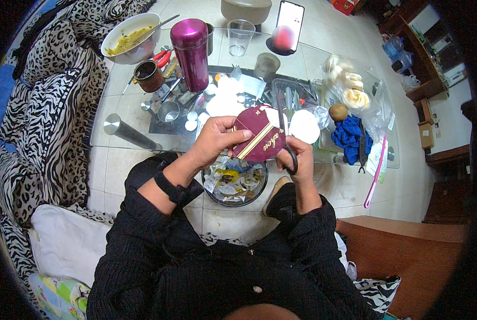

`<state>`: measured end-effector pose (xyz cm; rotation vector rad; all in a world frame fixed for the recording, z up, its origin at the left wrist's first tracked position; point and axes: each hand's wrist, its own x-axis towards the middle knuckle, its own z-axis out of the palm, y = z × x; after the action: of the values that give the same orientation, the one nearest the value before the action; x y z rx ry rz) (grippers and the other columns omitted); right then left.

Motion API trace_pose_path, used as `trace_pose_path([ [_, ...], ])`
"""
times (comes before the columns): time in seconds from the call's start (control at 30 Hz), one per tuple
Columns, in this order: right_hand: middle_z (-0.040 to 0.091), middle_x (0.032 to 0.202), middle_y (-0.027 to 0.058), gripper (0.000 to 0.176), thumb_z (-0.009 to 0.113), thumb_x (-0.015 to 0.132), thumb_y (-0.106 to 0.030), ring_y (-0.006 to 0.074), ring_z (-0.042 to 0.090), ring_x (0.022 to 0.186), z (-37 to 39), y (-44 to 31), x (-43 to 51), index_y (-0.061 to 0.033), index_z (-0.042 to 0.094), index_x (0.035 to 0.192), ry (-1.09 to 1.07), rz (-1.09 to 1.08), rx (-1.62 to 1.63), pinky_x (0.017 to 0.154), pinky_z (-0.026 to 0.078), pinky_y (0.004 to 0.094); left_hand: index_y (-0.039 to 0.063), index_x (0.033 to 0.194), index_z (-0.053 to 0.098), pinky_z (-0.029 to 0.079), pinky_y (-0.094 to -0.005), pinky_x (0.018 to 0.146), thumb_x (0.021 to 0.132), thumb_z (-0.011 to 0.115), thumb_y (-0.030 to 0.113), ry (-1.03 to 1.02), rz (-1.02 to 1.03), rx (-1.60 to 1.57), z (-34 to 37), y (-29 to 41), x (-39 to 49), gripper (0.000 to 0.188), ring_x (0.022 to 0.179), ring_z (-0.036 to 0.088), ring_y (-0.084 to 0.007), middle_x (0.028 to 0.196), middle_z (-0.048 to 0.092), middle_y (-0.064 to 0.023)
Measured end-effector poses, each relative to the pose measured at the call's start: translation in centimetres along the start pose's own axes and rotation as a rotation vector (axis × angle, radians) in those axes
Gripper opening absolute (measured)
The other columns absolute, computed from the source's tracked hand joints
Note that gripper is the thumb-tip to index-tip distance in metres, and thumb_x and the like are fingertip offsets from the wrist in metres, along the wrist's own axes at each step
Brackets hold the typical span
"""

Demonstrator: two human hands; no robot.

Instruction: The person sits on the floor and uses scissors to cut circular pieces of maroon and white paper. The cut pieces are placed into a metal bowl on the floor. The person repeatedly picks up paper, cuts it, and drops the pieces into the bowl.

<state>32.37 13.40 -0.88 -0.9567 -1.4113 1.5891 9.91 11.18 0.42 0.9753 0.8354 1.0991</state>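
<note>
A maroon, roughly round piece of card or paper [252,132] with gold stripes and gold lettering is pinched in my left hand [216,140], the thumb lying on its face. My right hand [300,158] grips black-handled scissors [291,159] at the right edge of this piece. Their blades point away from me, and a white patch shows beside them at its upper right. Whether the blades are parted is too hard to see. Just right of the scissors, a white round piece [304,126] lies on the glass table [174,141].
Below my hands stands a waste bin [267,180] holding scraps. The table bears a purple thermos [189,56], a bowl of food [150,46], a brown cup [148,76], a clear plastic cup [238,38], a phone [296,18], bagged buns [354,98] and a blue cloth [348,136].
</note>
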Motion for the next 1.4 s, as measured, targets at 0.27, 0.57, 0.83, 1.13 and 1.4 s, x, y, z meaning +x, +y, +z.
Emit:
trace_pose_path([
  [0.27, 0.056, 0.065, 0.0009, 0.022, 0.070, 0.074, -0.018, 0.0076, 0.051, 0.050, -0.5, -0.7, -0.3, 0.0011, 0.061, 0.082, -0.150, 0.025, 0.067, 0.044, 0.041, 0.0207, -0.001, 0.101, 0.062, 0.048, -0.0215, 0.068, 0.089, 0.057, 0.017, -0.013, -0.024, 0.014, -0.3, 0.4, -0.1, 0.023, 0.074, 0.058, -0.0053, 0.086, 0.065, -0.0025],
  [0.57, 0.055, 0.059, 0.0051, 0.031, 0.068, 0.073, -0.023, 0.0100, 0.049, 0.044, -0.1, -0.6, -0.5, 0.0043, 0.061, 0.084, -0.217, 0.017, -0.020, 0.041, 0.037, 0.0216, -0.001, 0.098, 0.064, 0.048, -0.0216, 0.067, 0.087, 0.058, 0.015, -0.055, -0.019, 0.029, -0.6, 0.7, -0.2, 0.021, 0.073, 0.059, -0.0064, 0.085, 0.066, -0.0040],
  [0.83, 0.057, 0.063, 0.0023, 0.019, 0.070, 0.073, -0.013, 0.0081, 0.053, 0.050, -0.5, -0.7, -0.6, 0.0015, 0.062, 0.083, -0.261, 0.072, 0.043, 0.046, 0.041, 0.0208, -0.001, 0.094, 0.065, 0.048, -0.0215, 0.065, 0.086, 0.059, 0.013, -0.065, -0.021, 0.053, -0.7, 0.7, -0.2, 0.018, 0.071, 0.059, -0.0059, 0.082, 0.066, -0.0033],
  [1.13, 0.057, 0.063, 0.0013, 0.021, 0.071, 0.072, -0.015, 0.0075, 0.053, 0.050, -0.5, -0.6, -0.6, 0.0012, 0.062, 0.083, -0.261, 0.051, 0.003, 0.046, 0.041, 0.0202, -0.001, 0.095, 0.065, 0.048, -0.0209, 0.065, 0.086, 0.059, 0.013, -0.074, -0.026, 0.038, -0.8, 0.6, -0.2, 0.017, 0.071, 0.058, -0.0053, 0.082, 0.066, -0.0028],
  [1.4, 0.056, 0.061, 0.0035, 0.027, 0.071, 0.073, -0.019, 0.0092, 0.052, 0.048, -0.4, -0.5, -0.7, 0.0029, 0.060, 0.085, -0.251, 0.043, 0.006, 0.043, 0.040, 0.0212, -0.001, 0.097, 0.065, 0.049, -0.0212, 0.066, 0.086, 0.059, 0.013, -0.097, -0.026, 0.072, -0.8, 0.8, -0.3, 0.019, 0.072, 0.059, -0.0054, 0.083, 0.066, -0.0028],
])
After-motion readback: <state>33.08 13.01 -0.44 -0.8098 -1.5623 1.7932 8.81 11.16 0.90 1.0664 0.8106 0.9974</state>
